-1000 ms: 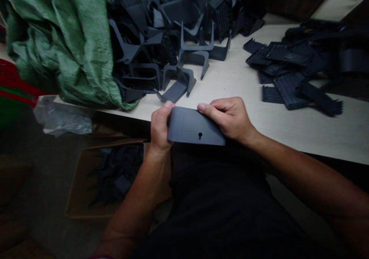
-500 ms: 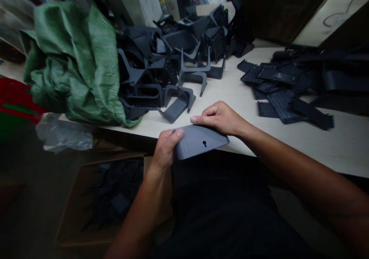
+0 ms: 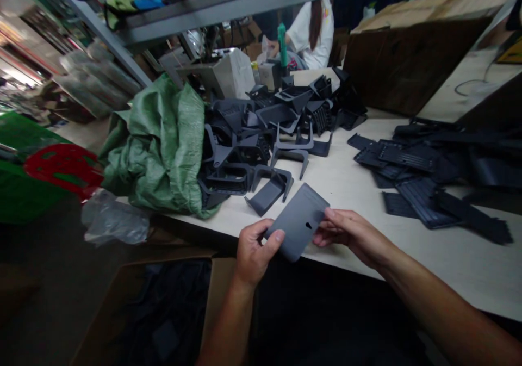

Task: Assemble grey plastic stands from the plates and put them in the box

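Note:
A dark grey plastic part (image 3: 297,222) with a flat face and a keyhole slot is held over the table's front edge. My left hand (image 3: 256,249) grips its lower left end, thumb on the face. At its right edge, my right hand (image 3: 350,233) pinches it between thumb and fingers. Just beyond lies a bracket-shaped grey plastic part (image 3: 267,192), at the near side of a heap of similar parts (image 3: 261,121). On the right is a pile of flat black ribbed plastic pieces (image 3: 408,162).
A green woven sack (image 3: 159,148) stands left of the heap. Below the table (image 3: 346,184), a cardboard box (image 3: 218,290) holds dark parts. A red plastic seat (image 3: 65,167) is at far left. Behind, a large carton (image 3: 408,56) and a person in a white shirt (image 3: 316,34).
The held part has turned from nearly level to a slant, its far end raised. My right hand has shifted from its top edge to its right edge. The view has tilted upward.

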The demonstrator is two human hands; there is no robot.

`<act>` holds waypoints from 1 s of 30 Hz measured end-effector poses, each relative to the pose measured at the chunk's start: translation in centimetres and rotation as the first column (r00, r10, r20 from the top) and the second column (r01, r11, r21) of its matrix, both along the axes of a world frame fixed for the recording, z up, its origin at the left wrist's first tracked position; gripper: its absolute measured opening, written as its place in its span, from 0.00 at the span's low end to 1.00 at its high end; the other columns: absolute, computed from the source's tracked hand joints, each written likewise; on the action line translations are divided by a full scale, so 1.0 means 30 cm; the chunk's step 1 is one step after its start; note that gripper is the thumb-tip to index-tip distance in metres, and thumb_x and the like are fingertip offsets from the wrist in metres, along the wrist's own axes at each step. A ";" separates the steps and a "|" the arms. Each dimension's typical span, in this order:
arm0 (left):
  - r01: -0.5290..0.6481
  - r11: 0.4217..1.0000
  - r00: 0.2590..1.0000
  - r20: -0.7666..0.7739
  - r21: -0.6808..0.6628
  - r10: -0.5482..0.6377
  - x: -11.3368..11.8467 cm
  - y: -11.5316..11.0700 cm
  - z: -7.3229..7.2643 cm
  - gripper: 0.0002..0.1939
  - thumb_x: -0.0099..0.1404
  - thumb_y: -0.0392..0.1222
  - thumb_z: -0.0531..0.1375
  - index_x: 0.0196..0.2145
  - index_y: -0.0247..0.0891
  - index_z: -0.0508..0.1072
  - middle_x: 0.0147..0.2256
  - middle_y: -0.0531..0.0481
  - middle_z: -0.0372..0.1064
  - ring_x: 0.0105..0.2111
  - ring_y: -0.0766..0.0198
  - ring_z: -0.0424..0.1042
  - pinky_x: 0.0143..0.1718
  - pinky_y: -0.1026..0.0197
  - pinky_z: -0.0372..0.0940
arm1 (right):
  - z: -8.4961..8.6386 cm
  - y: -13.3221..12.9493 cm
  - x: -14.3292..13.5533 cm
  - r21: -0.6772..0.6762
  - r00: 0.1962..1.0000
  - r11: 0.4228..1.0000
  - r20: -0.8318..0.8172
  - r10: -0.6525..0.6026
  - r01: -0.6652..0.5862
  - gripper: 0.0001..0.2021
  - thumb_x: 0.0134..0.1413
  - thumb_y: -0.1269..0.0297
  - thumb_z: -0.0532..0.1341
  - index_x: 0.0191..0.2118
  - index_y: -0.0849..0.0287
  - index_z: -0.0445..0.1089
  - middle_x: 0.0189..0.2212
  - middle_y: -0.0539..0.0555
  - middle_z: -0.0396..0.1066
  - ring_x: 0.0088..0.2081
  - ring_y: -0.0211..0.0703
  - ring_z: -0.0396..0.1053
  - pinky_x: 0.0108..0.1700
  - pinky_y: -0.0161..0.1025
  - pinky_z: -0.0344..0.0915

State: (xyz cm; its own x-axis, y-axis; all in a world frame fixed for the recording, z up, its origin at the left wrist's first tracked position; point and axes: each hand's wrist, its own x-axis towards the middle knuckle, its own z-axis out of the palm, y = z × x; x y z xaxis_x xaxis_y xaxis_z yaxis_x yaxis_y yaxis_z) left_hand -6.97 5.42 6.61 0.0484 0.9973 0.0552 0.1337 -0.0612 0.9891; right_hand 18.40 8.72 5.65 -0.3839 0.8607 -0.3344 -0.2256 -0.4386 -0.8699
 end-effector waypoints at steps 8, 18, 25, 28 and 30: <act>0.061 0.988 0.899 0.437 -0.142 0.008 0.024 0.117 -0.014 0.29 0.71 0.63 0.60 0.51 0.34 0.82 0.43 0.36 0.84 0.43 0.49 0.83 0.50 0.52 0.72 | 0.064 0.040 -0.050 0.264 0.999 0.964 -0.017 0.035 -0.029 0.18 0.64 0.47 0.70 0.48 0.57 0.84 0.43 0.58 0.84 0.45 0.52 0.81 0.54 0.48 0.77; 0.146 0.921 0.693 0.701 -0.362 0.166 0.170 0.203 0.035 0.10 0.62 0.43 0.63 0.41 0.39 0.72 0.29 0.46 0.82 0.41 0.47 0.84 0.47 0.50 0.74 | 0.008 0.003 -0.162 0.451 0.984 0.890 0.176 -0.012 -0.070 0.19 0.63 0.49 0.71 0.50 0.57 0.83 0.52 0.58 0.82 0.57 0.59 0.76 0.63 0.50 0.71; 0.038 0.961 0.730 0.665 -0.272 0.159 0.175 0.161 0.058 0.06 0.66 0.44 0.61 0.39 0.40 0.71 0.27 0.49 0.80 0.41 0.46 0.85 0.49 0.48 0.74 | 0.023 -0.043 -0.218 0.482 0.989 0.873 0.072 -0.127 0.077 0.26 0.63 0.53 0.72 0.64 0.53 0.77 0.67 0.58 0.72 0.69 0.63 0.67 0.72 0.55 0.61; 0.032 0.966 0.732 0.665 -0.255 0.151 0.161 0.158 0.067 0.06 0.68 0.44 0.59 0.40 0.41 0.71 0.28 0.48 0.81 0.42 0.46 0.85 0.49 0.48 0.74 | 0.033 -0.035 -0.221 0.494 0.991 0.867 0.077 -0.110 0.058 0.23 0.63 0.53 0.72 0.61 0.53 0.80 0.65 0.58 0.74 0.69 0.63 0.67 0.73 0.57 0.59; 0.029 0.966 0.735 0.660 -0.257 0.154 0.150 0.165 0.069 0.06 0.68 0.44 0.58 0.40 0.41 0.71 0.28 0.48 0.81 0.42 0.46 0.85 0.49 0.49 0.75 | 0.034 -0.020 -0.220 0.483 0.991 0.875 0.099 -0.086 0.027 0.21 0.62 0.53 0.73 0.57 0.53 0.82 0.64 0.58 0.76 0.68 0.64 0.68 0.73 0.58 0.59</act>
State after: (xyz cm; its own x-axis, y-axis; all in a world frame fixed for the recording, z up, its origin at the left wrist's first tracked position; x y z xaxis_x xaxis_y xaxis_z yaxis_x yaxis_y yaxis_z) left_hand -2.46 10.38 8.67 0.0276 0.9822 -0.1858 -0.5733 0.1678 0.8019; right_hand 11.78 8.13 6.65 -0.3142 0.9454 0.0867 -0.1242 0.0496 -0.9910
